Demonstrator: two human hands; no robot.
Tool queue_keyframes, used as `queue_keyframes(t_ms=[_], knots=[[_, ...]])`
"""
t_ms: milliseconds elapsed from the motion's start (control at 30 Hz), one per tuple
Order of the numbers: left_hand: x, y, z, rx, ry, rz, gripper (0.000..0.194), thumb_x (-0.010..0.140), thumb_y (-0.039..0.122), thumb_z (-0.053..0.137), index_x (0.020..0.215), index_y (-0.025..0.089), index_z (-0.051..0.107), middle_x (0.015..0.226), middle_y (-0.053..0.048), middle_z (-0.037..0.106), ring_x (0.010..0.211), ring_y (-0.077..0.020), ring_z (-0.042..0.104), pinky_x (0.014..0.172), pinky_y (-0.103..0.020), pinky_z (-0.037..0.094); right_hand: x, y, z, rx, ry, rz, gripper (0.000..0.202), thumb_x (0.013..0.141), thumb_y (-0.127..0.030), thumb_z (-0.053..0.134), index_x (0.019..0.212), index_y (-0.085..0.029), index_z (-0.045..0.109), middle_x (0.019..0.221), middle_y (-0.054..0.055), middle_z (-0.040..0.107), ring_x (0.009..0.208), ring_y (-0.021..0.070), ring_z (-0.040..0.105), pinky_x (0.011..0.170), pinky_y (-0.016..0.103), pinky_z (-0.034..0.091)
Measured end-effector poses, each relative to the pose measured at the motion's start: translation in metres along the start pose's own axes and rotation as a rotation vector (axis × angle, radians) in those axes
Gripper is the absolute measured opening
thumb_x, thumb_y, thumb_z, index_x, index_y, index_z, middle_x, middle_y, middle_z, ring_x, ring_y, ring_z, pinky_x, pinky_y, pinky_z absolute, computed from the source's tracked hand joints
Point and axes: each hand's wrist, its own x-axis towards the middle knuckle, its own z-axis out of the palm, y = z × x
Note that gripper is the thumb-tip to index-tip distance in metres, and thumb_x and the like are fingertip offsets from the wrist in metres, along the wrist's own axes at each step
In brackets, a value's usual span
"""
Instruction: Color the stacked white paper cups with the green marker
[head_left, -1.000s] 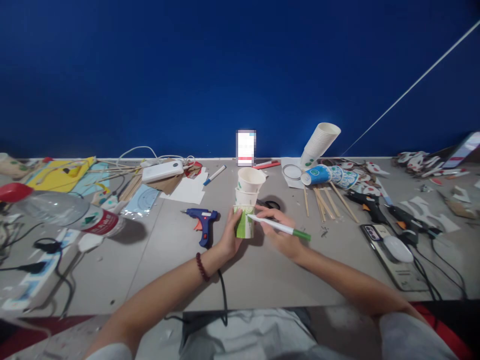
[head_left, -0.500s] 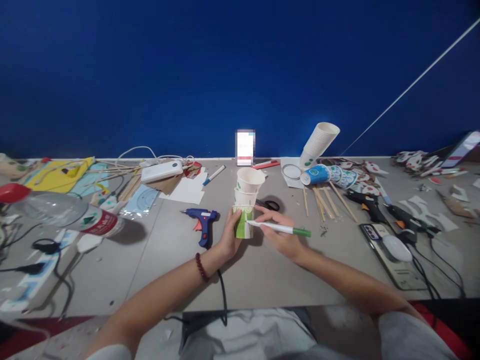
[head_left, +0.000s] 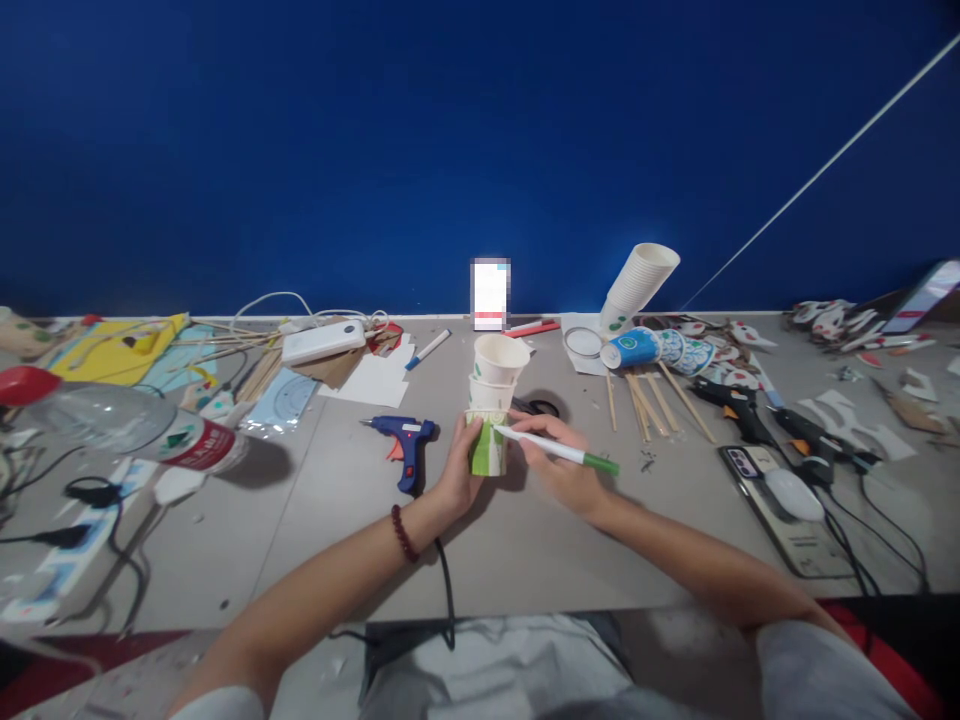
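In the middle of the head view, a paper cup coloured in green stripes is gripped at its left side by my left hand. Above it stand white paper cups with small green marks, joined in a column with it. My right hand pinches a white marker with a green end, its tip against the upper part of the green cup. Black-handled scissors lie behind my right hand, partly hidden. Left of my left hand rests a blue glue gun.
To the right are a tall stack of cups, blue-patterned cups, wooden sticks, black glue guns and a phone. Leftward lie a plastic bottle, a power strip and a blue marker. A blue wall rises behind.
The marker tip has moved up the green cup, from about mid-height to nearer its top. My right hand shifted slightly with it; my left hand stays in place.
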Motion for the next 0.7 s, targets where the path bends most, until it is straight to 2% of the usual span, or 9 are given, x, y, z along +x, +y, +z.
queue_keyframes(t_ms=[300, 700], knots=[[0.0003, -0.0006, -0.0023, -0.015, 0.034, -0.003, 0.036, 0.075, 0.042, 0.075, 0.100, 0.021, 0.059, 0.089, 0.000, 0.066, 0.070, -0.0154, 0.062, 0.060, -0.026, 0.049, -0.0002, -0.0033, -0.0041, 0.038, -0.083, -0.024, 0.010, 0.084, -0.031, 0.067, 0.079, -0.023, 0.069, 0.088, 0.009, 0.079, 0.121, 0.0342, 0.065, 0.098, 0.049, 0.052], [0.0011, -0.0017, -0.0029, -0.014, 0.001, -0.015, 0.038, 0.077, 0.043, 0.074, 0.101, 0.020, 0.056, 0.082, 0.000, 0.065, 0.064, -0.0141, 0.062, 0.057, -0.027, 0.050, 0.0000, 0.0030, -0.0008, 0.018, -0.024, 0.001, 0.012, 0.088, -0.032, 0.064, 0.094, -0.023, 0.070, 0.105, 0.010, 0.078, 0.116, 0.0288, 0.068, 0.100, 0.046, 0.051]])
